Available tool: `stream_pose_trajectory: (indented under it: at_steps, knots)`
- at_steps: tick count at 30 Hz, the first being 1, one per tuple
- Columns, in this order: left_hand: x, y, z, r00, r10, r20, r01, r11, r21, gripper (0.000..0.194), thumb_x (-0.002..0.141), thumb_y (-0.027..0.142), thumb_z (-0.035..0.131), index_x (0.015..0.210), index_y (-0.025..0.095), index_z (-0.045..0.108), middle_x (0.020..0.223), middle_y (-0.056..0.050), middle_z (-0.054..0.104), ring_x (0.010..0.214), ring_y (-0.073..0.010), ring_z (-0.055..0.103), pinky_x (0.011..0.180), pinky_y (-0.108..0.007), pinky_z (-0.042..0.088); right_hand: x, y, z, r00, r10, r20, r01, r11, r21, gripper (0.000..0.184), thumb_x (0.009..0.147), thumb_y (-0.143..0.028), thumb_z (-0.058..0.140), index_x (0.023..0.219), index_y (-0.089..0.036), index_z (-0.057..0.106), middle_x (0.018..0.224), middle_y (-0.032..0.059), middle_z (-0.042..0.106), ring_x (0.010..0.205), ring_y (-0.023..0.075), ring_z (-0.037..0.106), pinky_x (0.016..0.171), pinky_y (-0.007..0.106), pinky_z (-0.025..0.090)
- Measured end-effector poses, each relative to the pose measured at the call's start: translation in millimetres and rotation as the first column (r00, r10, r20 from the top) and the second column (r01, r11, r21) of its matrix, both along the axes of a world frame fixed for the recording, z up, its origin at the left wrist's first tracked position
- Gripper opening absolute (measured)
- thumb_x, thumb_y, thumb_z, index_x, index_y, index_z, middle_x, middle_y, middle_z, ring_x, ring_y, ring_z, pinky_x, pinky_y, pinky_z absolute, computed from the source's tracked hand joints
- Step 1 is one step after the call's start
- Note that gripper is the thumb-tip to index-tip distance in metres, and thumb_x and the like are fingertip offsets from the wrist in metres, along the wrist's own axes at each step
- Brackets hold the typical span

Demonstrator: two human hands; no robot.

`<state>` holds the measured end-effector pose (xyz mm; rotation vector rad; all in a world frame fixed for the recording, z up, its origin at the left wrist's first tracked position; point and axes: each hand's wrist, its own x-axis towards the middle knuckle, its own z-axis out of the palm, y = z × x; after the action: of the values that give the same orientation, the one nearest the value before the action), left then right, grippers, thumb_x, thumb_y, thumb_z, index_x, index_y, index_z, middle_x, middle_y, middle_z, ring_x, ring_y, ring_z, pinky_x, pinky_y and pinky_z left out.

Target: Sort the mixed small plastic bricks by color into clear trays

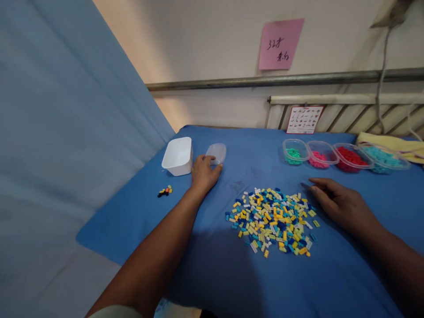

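My left hand (204, 173) is at a small clear plastic tub (217, 151), with thumb and fingers closed about its near edge. A white plastic container (177, 154) stands just left of that hand. In my right hand (338, 201), thumb and forefinger pinch a thin, dark, pointed tool (305, 187); its exact kind does not show. The tool's tip points left, above the right side of a spread heap of small building bricks (274, 218) in yellow, blue, turquoise and white. Several black, orange and yellow bricks (165, 191) lie apart, in front of the white container.
A row of clear tubs at the back right holds green pieces (293, 155), pink pieces (319, 159), red pieces (351, 157) and turquoise pieces (382, 158). Behind them lies a yellow cloth (387, 143). A blue curtain (73, 110) hangs on the left; a radiator (347, 115) is behind the table.
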<state>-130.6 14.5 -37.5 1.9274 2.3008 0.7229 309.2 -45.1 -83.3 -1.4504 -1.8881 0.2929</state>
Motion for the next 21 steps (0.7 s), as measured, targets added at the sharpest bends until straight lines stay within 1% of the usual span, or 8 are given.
stream_pose_trajectory:
  at_steps: [2, 5, 7, 10, 12, 15, 18, 21]
  knots:
    - [4.6, 4.8, 5.7, 1.0, 0.016, -0.019, -0.016, 1.0, -0.003, 0.059, 0.099, 0.054, 0.075, 0.145, 0.017, 0.071, 0.155, -0.022, 0.065, 0.151, -0.0403, 0.059, 0.13, -0.056, 0.047, 0.4, 2.5, -1.9, 1.0, 0.009, -0.024, -0.009, 1.0, -0.004, 0.049, 0.106, -0.062, 0.063, 0.13, -0.025, 0.083, 0.097, 0.0076, 0.087, 0.077, 0.0268, 0.081, 0.068, 0.038, 0.064]
    - [11.9, 19.1, 14.5, 0.998, 0.044, -0.046, -0.045, 0.999, -0.018, 0.076, 0.096, 0.061, 0.077, 0.155, 0.014, 0.062, 0.161, -0.025, 0.061, 0.157, -0.0436, 0.055, 0.133, -0.058, 0.041, 1.7, 5.2, -5.1, 0.998, 0.02, -0.06, -0.021, 1.0, -0.015, 0.046, 0.105, -0.06, 0.064, 0.128, -0.025, 0.084, 0.1, 0.0076, 0.088, 0.079, 0.0267, 0.081, 0.071, 0.038, 0.066]
    - [15.5, 29.7, 19.7, 0.996, 0.07, -0.056, -0.072, 0.997, -0.041, 0.081, 0.095, 0.059, 0.077, 0.158, 0.011, 0.059, 0.161, -0.029, 0.061, 0.155, -0.0472, 0.056, 0.132, -0.061, 0.042, 2.4, 7.2, -7.6, 0.995, 0.024, -0.094, -0.026, 0.999, -0.025, 0.045, 0.106, -0.06, 0.064, 0.128, -0.025, 0.084, 0.102, 0.0079, 0.088, 0.081, 0.0271, 0.082, 0.073, 0.039, 0.067]
    - [17.8, 39.6, 24.2, 0.992, 0.113, -0.058, -0.117, 0.991, -0.06, 0.078, 0.094, 0.048, 0.076, 0.158, 0.006, 0.059, 0.152, -0.033, 0.067, 0.146, -0.0507, 0.063, 0.125, -0.064, 0.048, 2.3, 10.4, -11.2, 0.992, 0.028, -0.125, -0.032, 0.999, -0.036, 0.043, 0.107, -0.058, 0.064, 0.126, -0.025, 0.084, 0.104, 0.0082, 0.089, 0.083, 0.0282, 0.083, 0.074, 0.041, 0.067]
    - [17.1, 40.9, 24.2, 0.99, 0.127, -0.054, -0.129, 0.991, -0.042, 0.076, 0.093, 0.043, 0.074, 0.158, 0.007, 0.059, 0.152, -0.032, 0.067, 0.146, -0.0499, 0.064, 0.124, -0.062, 0.049, 1.9, 12.2, -12.7, 0.991, 0.029, -0.133, -0.036, 0.998, -0.052, 0.042, 0.107, -0.057, 0.065, 0.125, -0.025, 0.085, 0.107, 0.0082, 0.089, 0.087, 0.0291, 0.084, 0.075, 0.041, 0.068]
    - [13.2, 38.2, 21.2, 0.992, 0.119, -0.039, -0.119, 0.993, 0.006, 0.075, 0.092, 0.039, 0.073, 0.158, 0.007, 0.059, 0.156, -0.029, 0.066, 0.15, -0.0461, 0.062, 0.128, -0.057, 0.048, 1.5, 13.4, -13.0, 0.989, 0.036, -0.142, -0.048, 0.996, -0.078, 0.04, 0.107, -0.056, 0.065, 0.124, -0.027, 0.085, 0.111, 0.0077, 0.089, 0.093, 0.0296, 0.084, 0.078, 0.041, 0.068]
    - [7.2, 36.0, 18.6, 0.994, 0.105, -0.02, -0.104, 0.993, 0.057, 0.075, 0.092, 0.038, 0.072, 0.158, 0.005, 0.058, 0.158, -0.028, 0.065, 0.151, -0.0433, 0.06, 0.132, -0.054, 0.044, 2.0, 13.0, -11.8, 0.99, 0.033, -0.137, -0.046, 0.994, -0.095, 0.039, 0.106, -0.057, 0.065, 0.124, -0.028, 0.085, 0.111, 0.0069, 0.089, 0.093, 0.0294, 0.085, 0.078, 0.041, 0.068]
    - [1.9, 37.1, 17.4, 0.995, 0.101, 0.002, -0.101, 0.99, 0.099, 0.073, 0.092, 0.039, 0.071, 0.157, 0.008, 0.059, 0.158, -0.025, 0.065, 0.152, -0.0404, 0.059, 0.134, -0.052, 0.042, 2.9, 11.7, -10.7, 0.992, 0.036, -0.119, -0.048, 0.994, -0.1, 0.04, 0.106, -0.058, 0.065, 0.124, -0.029, 0.085, 0.11, 0.0062, 0.089, 0.091, 0.029, 0.084, 0.077, 0.041, 0.067]
